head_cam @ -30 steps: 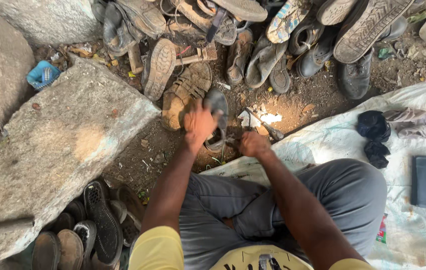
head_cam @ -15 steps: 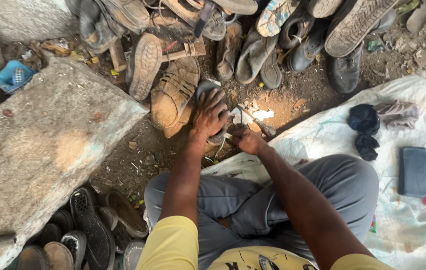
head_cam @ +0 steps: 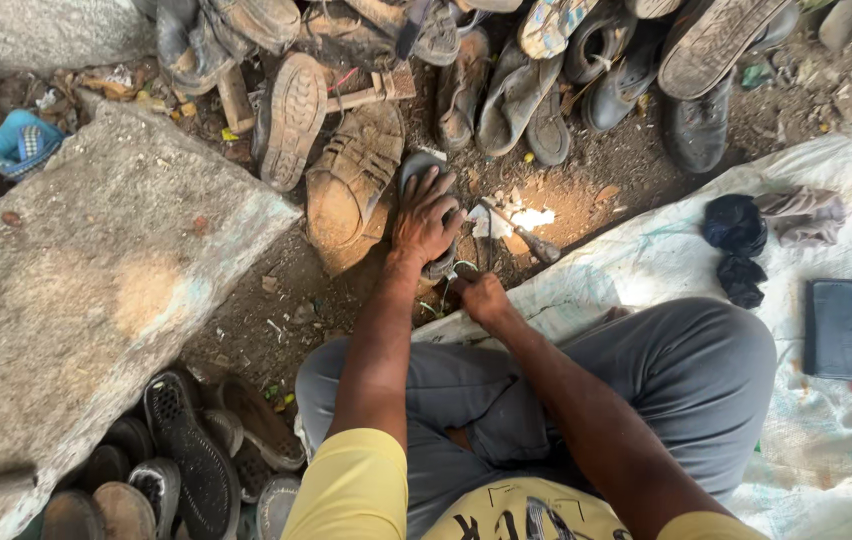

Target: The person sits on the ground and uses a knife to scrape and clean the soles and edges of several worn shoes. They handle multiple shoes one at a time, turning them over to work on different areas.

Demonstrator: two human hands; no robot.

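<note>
my left hand point(head_cam: 426, 218) presses spread fingers onto the dark grey worn shoe point(head_cam: 424, 172) lying on the dirt ground point(head_cam: 596, 190) beside a tan sandal point(head_cam: 351, 190), while my right hand point(head_cam: 483, 297) sits closed just below it, its grip unclear.

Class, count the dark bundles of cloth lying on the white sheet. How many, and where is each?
2: one dark bundle near the sheet's upper edge, beside a grey rag; another dark bundle just below it. Others may be hidden.
</note>
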